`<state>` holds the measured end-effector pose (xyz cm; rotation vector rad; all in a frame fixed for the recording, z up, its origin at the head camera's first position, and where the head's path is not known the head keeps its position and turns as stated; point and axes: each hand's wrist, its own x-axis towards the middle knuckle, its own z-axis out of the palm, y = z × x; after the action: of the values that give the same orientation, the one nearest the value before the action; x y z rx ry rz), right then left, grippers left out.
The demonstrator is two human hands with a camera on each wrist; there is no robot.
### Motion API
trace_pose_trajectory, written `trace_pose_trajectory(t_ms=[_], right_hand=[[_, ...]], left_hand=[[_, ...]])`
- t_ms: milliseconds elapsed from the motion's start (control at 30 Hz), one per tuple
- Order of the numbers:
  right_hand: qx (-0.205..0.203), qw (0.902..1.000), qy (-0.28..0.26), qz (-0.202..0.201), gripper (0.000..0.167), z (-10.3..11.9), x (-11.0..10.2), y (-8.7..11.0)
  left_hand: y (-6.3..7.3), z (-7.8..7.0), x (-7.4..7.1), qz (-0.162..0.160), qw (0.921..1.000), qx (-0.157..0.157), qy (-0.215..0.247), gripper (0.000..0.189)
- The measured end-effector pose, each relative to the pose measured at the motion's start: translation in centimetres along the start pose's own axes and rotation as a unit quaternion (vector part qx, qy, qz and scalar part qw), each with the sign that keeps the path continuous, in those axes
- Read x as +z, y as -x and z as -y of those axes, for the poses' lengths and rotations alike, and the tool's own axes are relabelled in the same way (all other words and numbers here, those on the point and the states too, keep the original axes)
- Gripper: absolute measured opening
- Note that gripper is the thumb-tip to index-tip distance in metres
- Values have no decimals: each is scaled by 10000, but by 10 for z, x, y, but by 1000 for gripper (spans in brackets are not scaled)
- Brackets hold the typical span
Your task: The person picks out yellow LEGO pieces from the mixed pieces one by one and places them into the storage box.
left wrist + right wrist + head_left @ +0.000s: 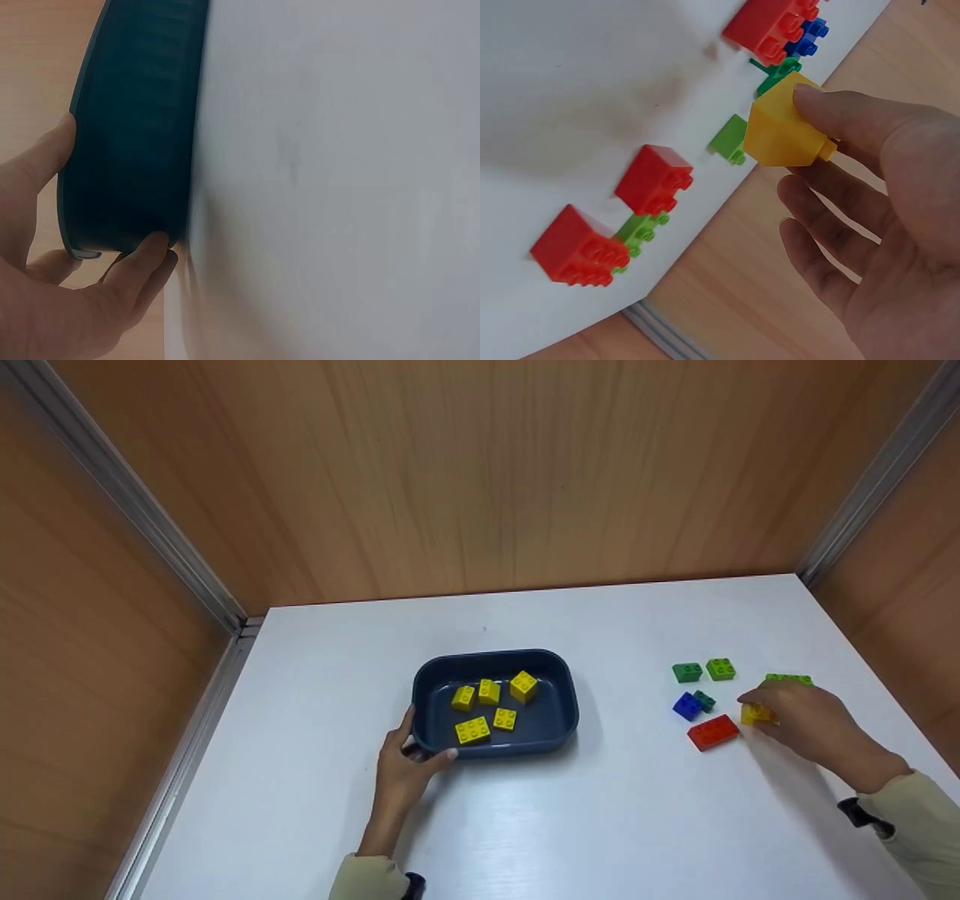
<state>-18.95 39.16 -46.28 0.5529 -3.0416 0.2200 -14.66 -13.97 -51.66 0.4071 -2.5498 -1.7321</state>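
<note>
My right hand [814,729] pinches a yellow toy brick [780,127] between thumb and fingers, at the right side of the table. In the right wrist view the brick is tilted, with its studs towards the palm. My left hand [403,769] grips the near left corner of a dark blue tray [517,748], thumb along the front wall and fingers at the left side. Several yellow bricks [472,730] lie apart from one another inside the tray. Beside the right hand lies a red brick [713,733].
Left of the right hand lie a blue brick [687,706], dark green bricks [686,673] and a light green brick [721,669]. Another light green brick [789,679] is partly behind the hand. Two more red bricks [651,180] show in the right wrist view. Wooden panels [525,472] bound the white table.
</note>
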Motion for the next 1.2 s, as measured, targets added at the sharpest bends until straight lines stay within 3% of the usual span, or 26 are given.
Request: trace_pose_trajectory(t_ms=[433,900,1200], right_hand=[[-218,9996,101,119,43,24,-11,-25],[-485,9981,213,329,52,56,-19,-50],[-986,9935,463,343,51,75,-20,-64]], left_hand=[[-2,2,0,-10,10000,18,48,100],[-2,2,0,5,10000,-24,54,100],[-1,2,0,-20,10000,76,56,100]])
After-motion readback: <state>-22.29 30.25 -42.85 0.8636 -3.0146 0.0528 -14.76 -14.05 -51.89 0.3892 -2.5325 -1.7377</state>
